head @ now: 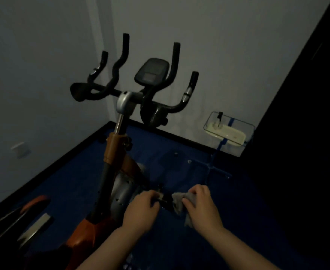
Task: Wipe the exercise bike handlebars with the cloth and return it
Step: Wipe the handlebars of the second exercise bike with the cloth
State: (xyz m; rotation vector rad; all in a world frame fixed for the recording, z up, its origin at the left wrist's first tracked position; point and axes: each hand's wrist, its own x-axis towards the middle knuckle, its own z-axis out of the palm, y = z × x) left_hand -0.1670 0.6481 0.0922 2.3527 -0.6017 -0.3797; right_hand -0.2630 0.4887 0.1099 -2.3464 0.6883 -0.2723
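I see the grey cloth (181, 203) bunched in my right hand (201, 207), low down beside the bike's frame and well below the handlebars (121, 75). The fingers (189, 203) of that hand are curled over the cloth and clenched on it, pressing it against a dark part (166, 201) that juts out from the side of the bike; a loose corner of the cloth hangs down under the hand. In this dim light I cannot tell just what that dark part is. My left hand (140, 209) sits just beside the right one, on the frame side of the same dark part, and its fingers (152, 195) are closed around the near end of it, so both hands grip with only a short gap between them, the cloth on the far side of that gap from the frame. The handlebars stand up against the pale wall, black, with four upright grips, and nothing touches them. The console (152, 72) sits among those grips, tilted toward me. Below the handlebars a silver stem (123, 106) runs down into the orange frame (113, 151), and my hands are near the foot of that frame, over the blue floor mat (179, 152). To the right of the handlebars and lower, against the wall, stands a clear tray (248, 127) on a blue stand, holding something pale that I cannot make out, well apart from both hands.
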